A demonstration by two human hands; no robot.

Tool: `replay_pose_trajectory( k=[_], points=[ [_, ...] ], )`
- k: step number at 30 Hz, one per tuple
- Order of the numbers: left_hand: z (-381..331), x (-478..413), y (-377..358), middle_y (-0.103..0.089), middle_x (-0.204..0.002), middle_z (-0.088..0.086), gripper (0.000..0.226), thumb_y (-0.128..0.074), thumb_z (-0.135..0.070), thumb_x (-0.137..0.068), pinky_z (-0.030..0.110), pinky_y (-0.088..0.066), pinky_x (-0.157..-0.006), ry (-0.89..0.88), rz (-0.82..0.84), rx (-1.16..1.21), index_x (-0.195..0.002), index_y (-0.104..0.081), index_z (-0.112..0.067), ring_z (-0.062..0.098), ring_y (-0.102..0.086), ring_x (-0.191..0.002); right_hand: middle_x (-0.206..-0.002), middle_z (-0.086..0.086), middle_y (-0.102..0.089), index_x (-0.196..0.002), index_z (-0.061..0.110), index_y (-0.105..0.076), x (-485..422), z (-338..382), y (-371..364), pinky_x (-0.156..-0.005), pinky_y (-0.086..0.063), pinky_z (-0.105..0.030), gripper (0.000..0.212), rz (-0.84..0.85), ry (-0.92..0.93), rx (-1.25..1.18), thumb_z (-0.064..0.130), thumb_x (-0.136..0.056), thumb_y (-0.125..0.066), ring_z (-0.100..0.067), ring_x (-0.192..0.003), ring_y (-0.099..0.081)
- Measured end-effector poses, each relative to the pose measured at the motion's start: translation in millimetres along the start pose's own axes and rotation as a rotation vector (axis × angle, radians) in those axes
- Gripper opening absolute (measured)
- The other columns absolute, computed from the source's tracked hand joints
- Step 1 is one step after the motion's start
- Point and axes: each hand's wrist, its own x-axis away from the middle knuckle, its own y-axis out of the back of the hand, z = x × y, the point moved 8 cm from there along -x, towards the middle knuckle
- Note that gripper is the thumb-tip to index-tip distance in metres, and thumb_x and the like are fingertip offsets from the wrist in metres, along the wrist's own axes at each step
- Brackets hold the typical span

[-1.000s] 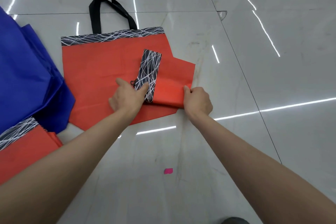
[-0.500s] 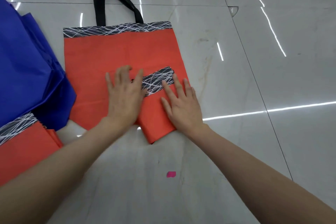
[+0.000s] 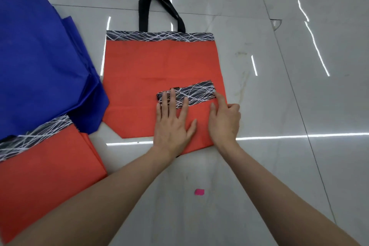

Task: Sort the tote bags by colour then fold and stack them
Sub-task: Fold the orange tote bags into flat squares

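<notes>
Far left of both hands: blue tote bags (image 3: 40,66) piled on the floor (image 3: 299,106), overlapping the patterned trim of a red tote (image 3: 46,170) lying nearer the person.

Centre: flat red tote bag (image 3: 159,62), unfolded, black handles (image 3: 143,12) pointing away, black-and-white trim along its top edge.

Folded red tote bag (image 3: 199,122) lies on the flat bag's near right corner, its near edge overhanging onto the floor.

Left hand (image 3: 173,124): palm down on the folded bag, fingers spread, fingertips on its patterned band (image 3: 197,94).

Right hand (image 3: 225,120): just right of the left, at the folded bag's right edge, index finger extended to the band's end, remaining fingers curled. Grip cannot be told.

Below the hands: small pink scrap (image 3: 199,192) on the floor.
</notes>
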Motion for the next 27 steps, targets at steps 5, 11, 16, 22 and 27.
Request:
replay_pose_trajectory(
  k=[5,11,16,22,27],
  points=[
    [1,10,21,0.005,-0.155,0.022,0.066,-0.023,-0.062,-0.086,0.053,-0.019,-0.112,0.181,0.048,0.215,-0.146,-0.029,-0.033,0.048,-0.010,-0.139,-0.135,-0.001,-0.055,-0.141,0.030,-0.044,3,10,23,-0.101,-0.040,-0.034,0.042,0.102,0.093,-0.322,0.023,-0.100,-0.042,-0.023,-0.123,-0.051],
    [18,23,104,0.006,-0.156,0.012,0.056,-0.042,-0.047,-0.093,0.038,-0.027,-0.108,0.233,-0.182,0.367,-0.145,-0.031,-0.030,0.031,-0.022,-0.135,-0.142,0.005,-0.049,-0.142,0.022,-0.043,34,53,44,-0.109,-0.034,-0.029,0.042,0.035,0.112,-0.613,0.022,-0.101,-0.042,-0.012,-0.128,-0.046],
    [85,73,160,-0.002,-0.156,0.013,0.054,-0.048,-0.044,-0.092,0.042,-0.034,-0.104,0.375,-0.283,0.201,-0.143,-0.036,-0.029,0.032,-0.025,-0.137,-0.143,0.004,-0.047,-0.143,0.016,-0.041,84,132,30,-0.100,-0.025,-0.010,0.043,0.164,0.285,-0.646,0.020,-0.100,-0.044,-0.010,-0.131,-0.041],
    [165,163,188,-0.006,-0.155,0.016,0.057,-0.050,-0.042,-0.091,0.049,-0.030,-0.104,0.678,-0.244,0.009,-0.143,-0.035,-0.025,0.038,-0.030,-0.132,-0.108,-0.001,-0.042,-0.146,0.024,-0.034,171,207,-21,-0.086,-0.035,-0.022,0.048,0.369,0.503,-0.495,0.023,-0.100,-0.043,-0.020,-0.104,-0.051],
    [192,190,152,-0.035,-0.145,0.024,0.057,-0.043,-0.037,-0.086,0.058,-0.036,-0.099,0.703,-0.031,-0.075,-0.132,-0.051,-0.003,0.045,-0.038,-0.128,-0.120,-0.009,-0.051,-0.123,0.013,-0.057,202,207,-76,-0.078,-0.050,-0.036,0.036,0.317,0.586,-0.062,0.016,-0.087,-0.052,-0.028,-0.100,-0.057]
  ],
)
